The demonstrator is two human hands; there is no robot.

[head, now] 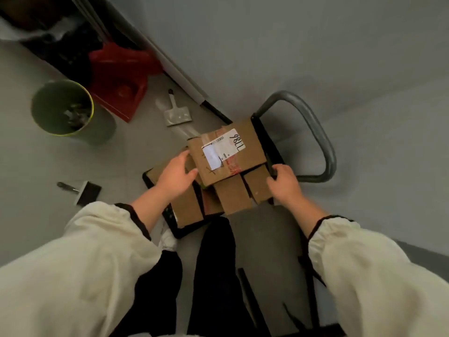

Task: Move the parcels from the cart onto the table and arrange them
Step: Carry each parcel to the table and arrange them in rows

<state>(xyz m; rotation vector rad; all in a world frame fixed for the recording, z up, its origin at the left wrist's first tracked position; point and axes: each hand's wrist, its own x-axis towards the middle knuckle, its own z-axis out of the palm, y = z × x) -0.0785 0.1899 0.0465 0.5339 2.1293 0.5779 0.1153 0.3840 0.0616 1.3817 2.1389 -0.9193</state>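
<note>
Several cardboard parcels point(233, 195) sit stacked on the black cart point(329, 156), well right of a green bucket point(63, 108) — the labelled parcel point(226, 154) lies on top. The person's left hand point(178, 175) grips its left edge, thumb on the near corner; the right hand point(284, 182) curls at the stack's right side — around what, I cannot tell.

Labelled cardboard parcel point(226, 152) atop other parcels point(234, 197), on cart point(328, 154)
</note>
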